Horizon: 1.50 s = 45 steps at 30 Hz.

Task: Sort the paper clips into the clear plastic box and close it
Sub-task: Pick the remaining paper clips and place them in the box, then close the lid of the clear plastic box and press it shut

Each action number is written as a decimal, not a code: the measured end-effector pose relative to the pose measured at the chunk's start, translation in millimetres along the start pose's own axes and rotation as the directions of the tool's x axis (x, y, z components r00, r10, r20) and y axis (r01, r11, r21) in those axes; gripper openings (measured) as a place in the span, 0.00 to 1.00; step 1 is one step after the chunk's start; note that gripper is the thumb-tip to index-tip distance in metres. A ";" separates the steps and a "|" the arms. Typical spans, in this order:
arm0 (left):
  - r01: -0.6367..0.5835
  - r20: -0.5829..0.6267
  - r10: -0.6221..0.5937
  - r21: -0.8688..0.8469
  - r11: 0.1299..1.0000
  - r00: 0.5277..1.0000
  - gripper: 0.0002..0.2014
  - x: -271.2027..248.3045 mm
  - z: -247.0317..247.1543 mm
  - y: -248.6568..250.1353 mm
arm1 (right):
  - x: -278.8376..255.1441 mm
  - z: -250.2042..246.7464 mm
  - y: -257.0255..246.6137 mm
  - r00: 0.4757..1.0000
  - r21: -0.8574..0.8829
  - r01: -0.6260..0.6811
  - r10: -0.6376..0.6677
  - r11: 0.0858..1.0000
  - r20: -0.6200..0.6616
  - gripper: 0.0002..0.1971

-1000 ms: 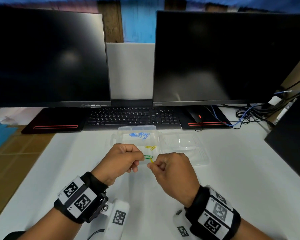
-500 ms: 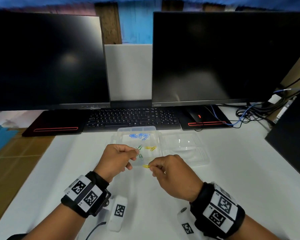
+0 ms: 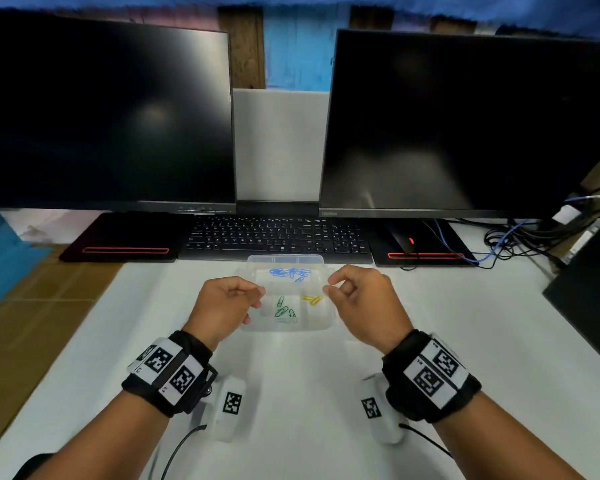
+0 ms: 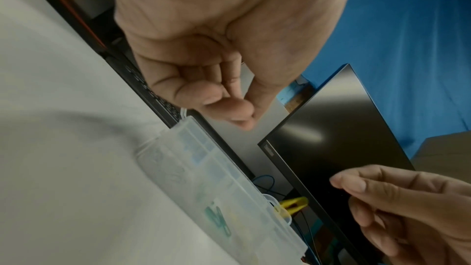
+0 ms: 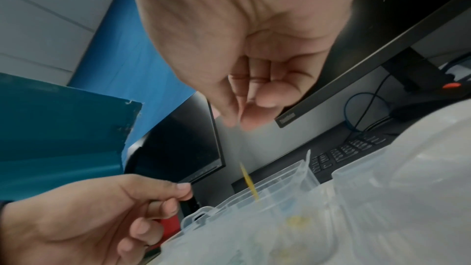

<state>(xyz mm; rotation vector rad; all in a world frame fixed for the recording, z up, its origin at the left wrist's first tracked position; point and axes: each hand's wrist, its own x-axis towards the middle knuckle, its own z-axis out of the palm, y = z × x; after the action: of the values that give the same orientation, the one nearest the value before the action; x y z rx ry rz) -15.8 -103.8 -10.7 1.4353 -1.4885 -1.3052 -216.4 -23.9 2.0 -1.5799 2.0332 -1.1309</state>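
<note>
White table (image 3: pixel 291 393) before two dark monitors (image 3: pixel 101 116); open clear plastic box (image 3: pixel 284 328) sits between left hand (image 3: pixel 222 303) and right hand (image 3: pixel 364 303), both curled, empty (yellow paper clip (image 5: pixel 248 180) mid-air under right fingertips (image 5: pixel 248 122))

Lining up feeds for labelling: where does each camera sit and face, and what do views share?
Head: on the head, facing forward and down at the clear plastic box; left hand and right hand show.
Left wrist: on that wrist, facing along the left hand's palm to the box.
Right wrist: likewise, along the right hand's palm.
Shared: all show the box and both hands.
</note>
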 end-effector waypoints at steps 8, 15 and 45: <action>-0.048 -0.164 0.052 0.030 0.998 0.985 0.13 15.3 -0.7 -15.9 | 5.5 -24.8 26.1 0.972 -0.462 -0.004 0.112 0.887 0.206 0.19; 0.069 -0.028 -0.071 -0.057 0.996 0.997 0.23 15.6 2.1 -23.9 | 10.1 -40.1 42.6 0.842 -0.565 -0.011 0.312 0.825 0.439 0.35; 0.179 0.008 -0.183 -0.252 0.951 0.983 0.14 3.3 11.1 -23.6 | 24.2 34.1 -47.8 0.823 -0.471 0.315 0.010 0.824 0.568 0.26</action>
<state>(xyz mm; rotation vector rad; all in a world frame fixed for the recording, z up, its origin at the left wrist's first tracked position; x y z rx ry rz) -20.0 -102.1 -36.6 1.4346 -1.1529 -1.5307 -169.9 -62.7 21.2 -2.0685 1.9109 -0.0400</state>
